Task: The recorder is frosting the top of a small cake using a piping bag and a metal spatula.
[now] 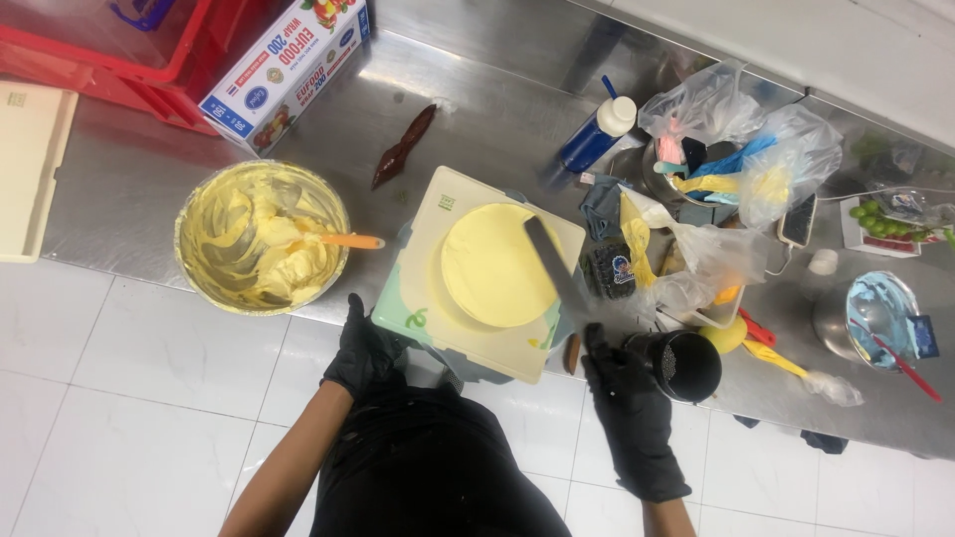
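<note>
At the far left a pale board [30,169] lies on the steel counter [129,199], with red crates [149,50] and a long carton of wrap [288,70] behind it. Next, a metal bowl [261,237] of yellow cream is seen, an orange-handled spatula [350,241] resting in it. The left hand [363,353], black-gloved, is curled around the near left edge of the square board [468,338] that carries the cake [497,265], which sits mid-counter on a stand. The cake's cream coat is judged soft and easily marred, so hold is best taken at the board's rim, never the sides. A long flat blade [553,267] is laid across the cake's right part and gripped by the right hand [622,398], clenched on its handle. To the right, a black cup [686,365], a blue squeeze bottle [595,134], piping bags [716,169] and a bowl of blue cream [880,318] crowd the counter near the elbow.
</note>
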